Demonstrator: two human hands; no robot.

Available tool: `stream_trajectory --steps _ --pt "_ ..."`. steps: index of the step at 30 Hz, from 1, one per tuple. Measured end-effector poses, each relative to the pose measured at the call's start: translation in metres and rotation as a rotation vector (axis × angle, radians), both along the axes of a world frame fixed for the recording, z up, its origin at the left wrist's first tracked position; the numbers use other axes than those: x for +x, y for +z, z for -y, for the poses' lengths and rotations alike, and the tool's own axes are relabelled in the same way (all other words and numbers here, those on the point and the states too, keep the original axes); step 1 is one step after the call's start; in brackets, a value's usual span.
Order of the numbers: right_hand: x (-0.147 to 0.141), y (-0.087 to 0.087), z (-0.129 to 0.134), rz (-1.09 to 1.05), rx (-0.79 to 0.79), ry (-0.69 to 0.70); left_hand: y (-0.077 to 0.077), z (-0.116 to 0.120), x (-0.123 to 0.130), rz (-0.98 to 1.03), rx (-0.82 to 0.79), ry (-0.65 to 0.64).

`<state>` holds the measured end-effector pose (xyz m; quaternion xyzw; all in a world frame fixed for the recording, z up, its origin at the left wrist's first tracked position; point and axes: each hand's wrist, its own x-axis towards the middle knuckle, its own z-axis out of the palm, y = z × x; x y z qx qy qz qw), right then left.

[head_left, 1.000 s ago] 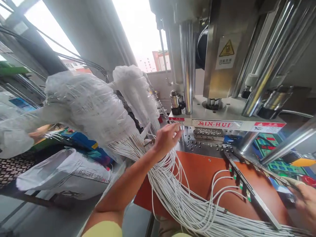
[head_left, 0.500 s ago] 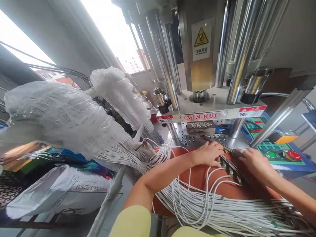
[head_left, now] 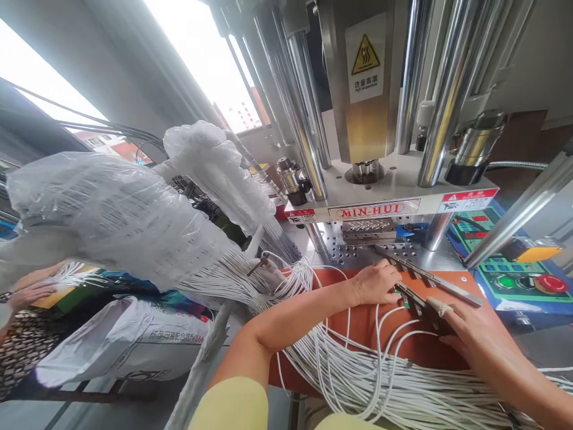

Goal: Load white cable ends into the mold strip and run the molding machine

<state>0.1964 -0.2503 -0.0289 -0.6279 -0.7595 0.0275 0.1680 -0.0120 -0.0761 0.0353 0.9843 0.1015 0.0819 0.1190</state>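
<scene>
My left hand (head_left: 378, 282) has its fingers curled over the far end of a slotted metal strip (head_left: 415, 303). Cable ends with green parts sit along this strip, and several white cables (head_left: 388, 334) loop out of it toward me. At the strip's near end my right hand (head_left: 454, 325) is closed on it, with a pale wrap around one finger. Beyond both hands a separate long metal bar (head_left: 441, 285) lies slantwise on the brown board (head_left: 331, 382), its far end reaching the press's steel plate. My fingers partly cover the strip.
A MIN-HUI press (head_left: 373, 209) with steel columns stands ahead. Its control panel (head_left: 514, 286), with a red button, is at the right. A thick cable bundle (head_left: 358, 373) crosses in front of me. Plastic-wrapped cables (head_left: 111, 221) hang left. A co-worker's hand (head_left: 33, 292) holds cable ends.
My right hand has moved from beside the long bar down to the slotted strip's near end. The bar now lies apart from the strip. My left hand stays at the far end.
</scene>
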Motion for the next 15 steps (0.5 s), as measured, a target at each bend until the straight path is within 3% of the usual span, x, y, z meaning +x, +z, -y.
stream_trajectory --steps 6,11,15 --pt "-0.013 0.025 -0.005 0.072 0.048 0.046 0.002 0.001 -0.011 0.042 -0.119 0.030" --pt "-0.016 0.016 -0.004 0.104 0.043 0.004 -0.001 0.004 -0.019 0.131 -0.239 0.102" --pt "-0.015 0.016 -0.003 0.107 0.052 0.006 -0.003 0.001 -0.023 0.139 -0.306 0.069"
